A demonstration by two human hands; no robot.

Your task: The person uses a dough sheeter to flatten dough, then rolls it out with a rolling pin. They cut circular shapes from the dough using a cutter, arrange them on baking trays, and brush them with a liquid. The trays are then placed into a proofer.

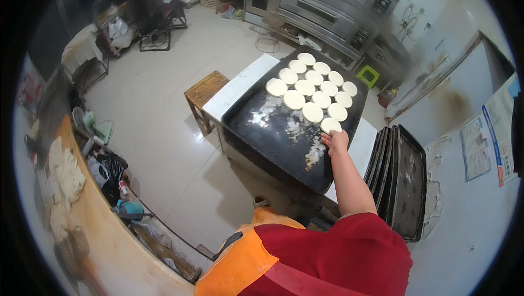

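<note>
My right hand [337, 143] reaches over the near right part of a black baking tray [282, 144]. Its fingers grip the near edge of a round, flat, pale dough disc [330, 125], which is at the end of a row. Whether that disc rests on the tray or is slightly lifted, I cannot tell. Several more dough discs [305, 88] lie in rows over the far half of the tray. White, flaky residue [315, 153] marks the tray's dark surface. My left hand is out of view.
The tray sits on a white table [245, 87] beside a wooden stool [208, 87]. Several dark trays [410, 181] stand on edge against the wall at right. A steel deck oven [319, 5] is at the back. Dough [67, 173] lies on a wooden worktop [118, 247] at left.
</note>
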